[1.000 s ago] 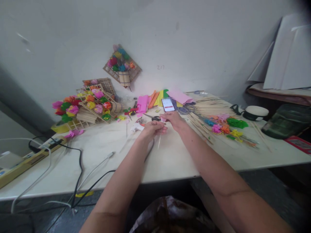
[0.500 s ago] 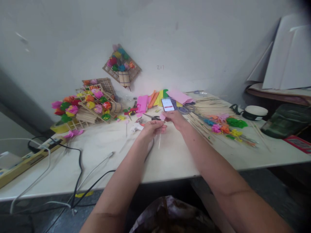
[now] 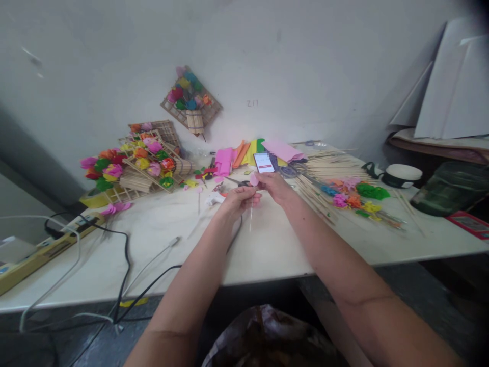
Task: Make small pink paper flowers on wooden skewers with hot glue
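My left hand (image 3: 241, 199) is closed around a thin pale stick (image 3: 250, 218), which hangs down below the fingers. Close against it, my right hand (image 3: 272, 184) pinches a small pale pink paper petal (image 3: 254, 179) at the top of the stick. How the petal meets the stick is hidden by my fingers. Just behind the hands lie black scissors (image 3: 239, 182) and a phone (image 3: 264, 162) with a lit screen. A white glue gun (image 3: 215, 198) rests left of my left hand.
Folded coloured paper (image 3: 225, 161) lies along the wall. Bamboo sticks (image 3: 336, 165) and paper flowers (image 3: 353, 200) spread to the right. Finished flower baskets (image 3: 141, 168) stack at left. Cables (image 3: 128, 255) and a power strip (image 3: 53, 250) cross the left side. A green jar (image 3: 439, 191) stands far right.
Both hands stay together at nearly the same spot, with the petal and stick still held. The right fingers have shifted slightly around the petal, and the camera view has moved a little.
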The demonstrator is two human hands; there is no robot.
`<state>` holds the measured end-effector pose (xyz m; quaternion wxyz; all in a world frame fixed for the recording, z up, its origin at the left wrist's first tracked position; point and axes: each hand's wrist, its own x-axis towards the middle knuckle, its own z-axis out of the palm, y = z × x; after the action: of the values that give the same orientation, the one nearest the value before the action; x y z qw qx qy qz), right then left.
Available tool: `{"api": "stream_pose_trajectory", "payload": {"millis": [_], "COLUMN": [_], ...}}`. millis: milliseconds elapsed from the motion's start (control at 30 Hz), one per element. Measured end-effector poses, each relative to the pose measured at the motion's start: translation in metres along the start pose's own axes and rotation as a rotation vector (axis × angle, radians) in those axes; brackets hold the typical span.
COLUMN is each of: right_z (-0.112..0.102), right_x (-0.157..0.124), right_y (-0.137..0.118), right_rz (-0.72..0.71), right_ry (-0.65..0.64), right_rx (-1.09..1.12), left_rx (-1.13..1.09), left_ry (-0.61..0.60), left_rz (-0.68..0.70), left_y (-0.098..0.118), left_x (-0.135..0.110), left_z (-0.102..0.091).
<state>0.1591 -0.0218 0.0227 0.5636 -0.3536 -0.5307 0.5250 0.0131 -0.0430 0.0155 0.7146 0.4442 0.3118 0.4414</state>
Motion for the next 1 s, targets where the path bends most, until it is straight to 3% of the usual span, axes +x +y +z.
{"api": "stream_pose_trajectory", "payload": {"millis": [533,767,1000], "right_z": [0.0023,-0.0011,-0.0039], "right_x": [-0.0038,-0.0054,-0.0046], "right_y": [-0.0087,-0.0070,-0.0058], "right_rz": [-0.059,0.030,-0.056], "right_ry": [0.035,-0.072,-0.007], "right_rx": [-0.119,-0.105,-0.186], "left_rx": [0.141,0.073,0.177], "left_ry": [-0.084,-0.033,-0.088], "left_rz": [-0.058,0.013,-0.064], "left_y": [0.0016,0.0034,0.0044], "left_x": [-0.0041,-0.0039,-0.0056], "left_z": [-0.0003,0.0003,0.0007]}}
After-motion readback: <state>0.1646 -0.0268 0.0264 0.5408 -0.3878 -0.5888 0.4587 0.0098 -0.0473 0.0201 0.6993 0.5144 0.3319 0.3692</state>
